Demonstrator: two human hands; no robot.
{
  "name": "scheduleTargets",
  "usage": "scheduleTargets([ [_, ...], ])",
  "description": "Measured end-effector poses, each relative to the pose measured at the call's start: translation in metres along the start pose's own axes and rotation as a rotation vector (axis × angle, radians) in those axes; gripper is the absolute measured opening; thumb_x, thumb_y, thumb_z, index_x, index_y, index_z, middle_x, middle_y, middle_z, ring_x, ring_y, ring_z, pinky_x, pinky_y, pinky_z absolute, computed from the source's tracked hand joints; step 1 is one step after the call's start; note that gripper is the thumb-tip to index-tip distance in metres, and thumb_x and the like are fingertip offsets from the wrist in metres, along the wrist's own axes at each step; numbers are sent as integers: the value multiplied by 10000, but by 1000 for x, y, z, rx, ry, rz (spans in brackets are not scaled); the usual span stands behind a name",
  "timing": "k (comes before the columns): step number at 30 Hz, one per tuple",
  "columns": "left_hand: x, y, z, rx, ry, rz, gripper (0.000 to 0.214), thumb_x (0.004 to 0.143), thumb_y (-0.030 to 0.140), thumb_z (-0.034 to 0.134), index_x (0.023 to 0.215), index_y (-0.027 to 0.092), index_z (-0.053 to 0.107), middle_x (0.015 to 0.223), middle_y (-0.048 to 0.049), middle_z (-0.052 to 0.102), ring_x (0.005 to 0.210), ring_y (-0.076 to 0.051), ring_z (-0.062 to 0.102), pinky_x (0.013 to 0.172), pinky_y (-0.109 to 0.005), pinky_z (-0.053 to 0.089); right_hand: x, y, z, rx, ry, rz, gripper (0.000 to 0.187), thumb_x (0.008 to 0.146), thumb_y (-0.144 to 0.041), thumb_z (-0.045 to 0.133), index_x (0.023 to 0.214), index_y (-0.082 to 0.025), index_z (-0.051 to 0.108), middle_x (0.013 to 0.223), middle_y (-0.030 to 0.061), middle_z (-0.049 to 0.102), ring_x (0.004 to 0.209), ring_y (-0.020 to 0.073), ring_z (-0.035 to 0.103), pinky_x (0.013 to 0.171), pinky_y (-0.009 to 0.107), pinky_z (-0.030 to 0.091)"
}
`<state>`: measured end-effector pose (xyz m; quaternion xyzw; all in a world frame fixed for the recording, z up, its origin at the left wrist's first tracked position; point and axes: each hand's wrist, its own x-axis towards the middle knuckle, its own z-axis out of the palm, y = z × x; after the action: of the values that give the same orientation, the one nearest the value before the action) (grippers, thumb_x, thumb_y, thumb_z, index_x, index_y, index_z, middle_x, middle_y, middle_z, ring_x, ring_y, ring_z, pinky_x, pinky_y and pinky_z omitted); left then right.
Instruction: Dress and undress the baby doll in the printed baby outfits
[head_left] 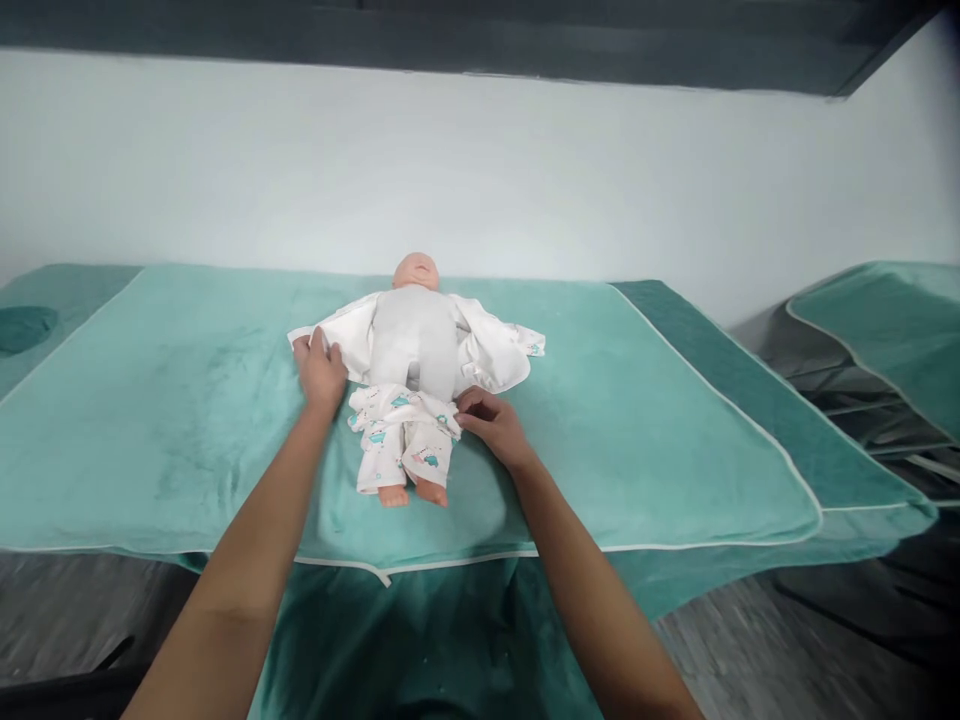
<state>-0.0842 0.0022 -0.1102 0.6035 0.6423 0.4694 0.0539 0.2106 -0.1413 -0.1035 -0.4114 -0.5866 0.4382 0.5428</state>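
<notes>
A baby doll lies face up on a teal towel, head toward the wall. Its grey cloth body is bare; a white top lies spread open under it. White patterned trousers cover its legs, with both bare feet sticking out toward me. My left hand rests on the left flap of the white top, fingers closed on the cloth. At the doll's right hip, my right hand pinches the waistband of the trousers.
The towel covers a bed that stands against a white wall. A darker teal sheet shows at the bed's right side and front. Another teal-covered bed stands to the right across a narrow gap. The floor is grey wood.
</notes>
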Motion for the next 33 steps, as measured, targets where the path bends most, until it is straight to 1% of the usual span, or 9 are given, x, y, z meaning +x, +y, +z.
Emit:
scheduleTargets([
  [3,-6,6,-6,-47,111,8,379,878,222,512,1211,128,666,1324,-190,503,1323,-323,442,1180,-475,332,0,0,-1,-48,-42,28,279,766,-441,832,837,-229,664,893,7,603,825,177,544,759,318,427],
  [5,-14,11,-12,-176,65,-39,290,861,210,518,1086,161,694,1220,-150,583,1247,-294,504,1141,-460,370,0,-1,-2,-70,-64,26,273,784,-442,816,867,-230,665,926,13,612,855,183,559,784,322,438],
  [8,-31,15,-24,-436,-190,-174,204,831,269,577,974,185,696,932,-66,667,915,-220,622,893,-368,508,-2,-1,-4,-115,-100,-3,257,811,-439,789,901,-231,668,960,25,629,905,200,579,838,343,459],
  [12,-55,16,-44,-686,-589,-246,210,714,245,715,917,195,702,795,4,655,673,-130,548,616,-232,420,-5,1,-2,-138,-106,-38,232,828,-407,763,920,-231,643,983,28,631,931,203,587,870,355,472],
  [16,-65,22,-64,-840,-802,-279,225,711,240,756,925,192,709,782,7,640,656,-116,516,597,-224,389,-6,10,4,-163,90,6,233,829,-391,716,857,-238,542,866,-9,605,744,155,541,694,293,468],
  [20,-64,27,-73,-849,-973,-222,201,758,282,760,923,187,698,866,-18,649,750,-138,563,664,-241,434,-6,15,9,-187,297,29,192,844,-326,656,893,-246,489,994,3,635,675,123,526,605,265,442],
  [23,-64,29,-70,-809,-894,-121,136,769,287,740,821,179,674,1052,-61,652,920,-173,606,771,-265,474,-3,15,11,-300,358,-25,219,822,-209,595,1036,-239,562,1106,48,655,874,173,621,737,310,510],
  [28,-66,48,-56,-896,-566,-118,116,763,265,707,824,193,640,1530,-82,499,1327,-258,530,1010,-354,469,11,9,11,-454,186,-203,580,753,-100,496,1309,-241,576,1393,96,609,1305,249,551,1076,449,465],
  [33,-44,72,-44,-878,-486,-328,187,758,303,684,866,216,559,1054,-43,722,837,-174,640,695,-279,485,38,-6,2,-617,207,-243,433,770,-127,497,1145,-247,677,1181,74,722,1085,265,654,970,423,509],
])
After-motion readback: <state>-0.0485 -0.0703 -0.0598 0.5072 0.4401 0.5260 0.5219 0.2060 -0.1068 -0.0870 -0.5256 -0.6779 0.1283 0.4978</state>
